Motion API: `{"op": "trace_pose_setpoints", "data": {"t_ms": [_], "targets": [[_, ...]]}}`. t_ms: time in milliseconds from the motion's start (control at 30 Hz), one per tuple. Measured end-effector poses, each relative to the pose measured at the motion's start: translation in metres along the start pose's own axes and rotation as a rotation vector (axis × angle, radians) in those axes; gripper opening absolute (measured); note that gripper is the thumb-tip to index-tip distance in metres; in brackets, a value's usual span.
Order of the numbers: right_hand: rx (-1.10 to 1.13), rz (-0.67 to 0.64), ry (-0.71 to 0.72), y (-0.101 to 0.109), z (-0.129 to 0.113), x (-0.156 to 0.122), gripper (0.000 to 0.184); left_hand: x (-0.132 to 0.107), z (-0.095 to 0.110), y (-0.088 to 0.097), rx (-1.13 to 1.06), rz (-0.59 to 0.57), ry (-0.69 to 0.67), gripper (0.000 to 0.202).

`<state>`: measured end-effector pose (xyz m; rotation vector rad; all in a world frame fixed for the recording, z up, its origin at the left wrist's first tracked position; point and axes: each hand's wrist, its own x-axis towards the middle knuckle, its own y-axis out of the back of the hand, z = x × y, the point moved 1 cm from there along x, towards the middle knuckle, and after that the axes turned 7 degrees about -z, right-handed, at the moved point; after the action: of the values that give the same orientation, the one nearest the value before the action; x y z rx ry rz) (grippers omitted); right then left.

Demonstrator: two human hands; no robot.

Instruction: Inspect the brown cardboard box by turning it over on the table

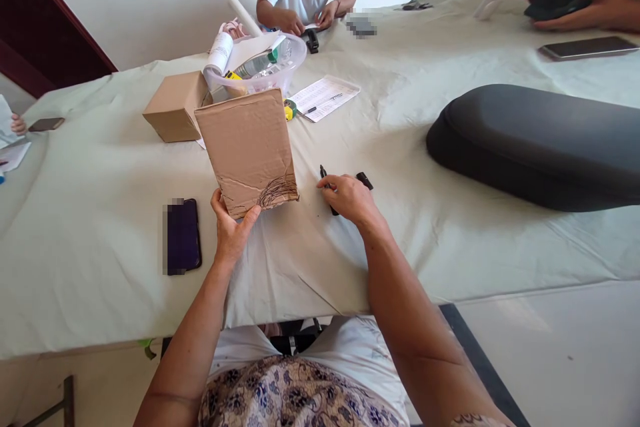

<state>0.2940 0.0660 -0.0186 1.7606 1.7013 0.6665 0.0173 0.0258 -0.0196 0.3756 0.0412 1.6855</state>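
My left hand [231,233] grips the lower edge of a brown cardboard piece [245,147], thumb in front and fingers behind. It stands tilted up above the table, with black scribbled lines at its lower right corner. On the tabletop, my right hand [350,197] has its fingers closed around a black marker [323,172], whose uncapped tip points away from me. Just right of that hand lies a black marker cap [365,180].
Behind the cardboard are a cardboard box [175,107], a filled plastic basin [295,57], a tape measure [289,109] and a paper sheet [327,95] with a pen. A phone [184,237] lies left, a long black seat [535,147] right. Other people sit around the cloth-covered table [100,213].
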Motion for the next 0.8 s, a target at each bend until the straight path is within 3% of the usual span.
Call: {"op": "trace_pose_setpoints", "data": {"t_ms": [233, 367, 467, 533, 667, 800], "targets": [[0.65, -0.037, 0.298, 0.018, -0.038, -0.017, 0.037, 0.0, 0.001, 0.001, 0.01, -0.008, 0.005, 0.096], [0.789, 0.112, 0.509, 0.009, -0.047, -0.026, 0.038, 0.0, 0.003, 0.0, -0.008, -0.004, 0.045, 0.099], [0.812, 0.304, 0.697, -0.005, -0.05, -0.036, 0.028, 0.0, 0.006, -0.001, -0.008, -0.001, 0.075, 0.1], [0.768, 0.365, 0.802, -0.014, -0.054, -0.043, 0.019, 0.0, 0.008, -0.001, -0.008, 0.005, 0.08, 0.1], [0.553, 0.259, 1.0, -0.022, -0.069, -0.053, 0.007, -0.001, 0.009, -0.001, -0.017, 0.013, 0.079, 0.098], [0.453, 0.203, 1.024, -0.022, -0.076, -0.053, 0.008, 0.0, 0.007, 0.0, 0.003, 0.0, 0.09, 0.099]]}}
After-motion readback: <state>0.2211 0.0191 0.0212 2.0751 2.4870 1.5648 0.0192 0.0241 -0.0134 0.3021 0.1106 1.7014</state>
